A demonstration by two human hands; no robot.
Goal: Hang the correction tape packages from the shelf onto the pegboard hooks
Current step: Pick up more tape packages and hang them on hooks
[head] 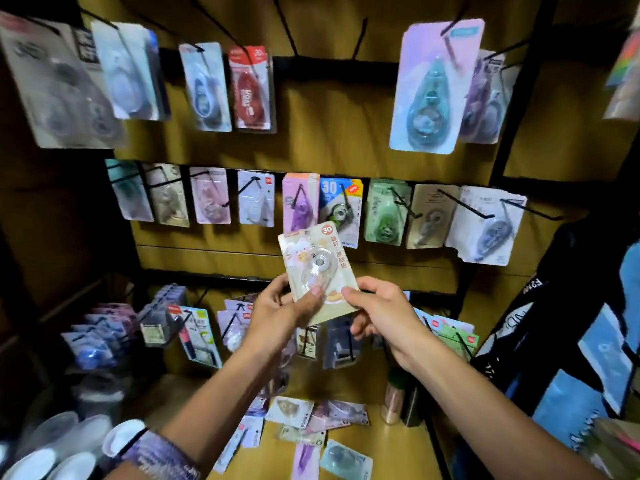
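Note:
Both my hands hold a small stack of cream correction tape packages (317,263) in front of the pegboard (332,133). My left hand (280,313) grips the stack's lower left edge, thumb on the clear blister. My right hand (377,310) pinches the lower right corner. The top card shows a red "30" badge and a clear tape dispenser. Several loose packages (322,424) lie on the wooden shelf (391,452) below my arms. Two bare black hooks (360,38) stick out of the top rail, in the gap between the red package and the large pastel one.
Rows of hung correction tape packages fill the middle rail (346,209) and lower hooks (197,334). A large pastel package (429,88) hangs top right. Small bottles (394,400) stand on the shelf at right. A dark rack with blue items (588,341) borders the right side.

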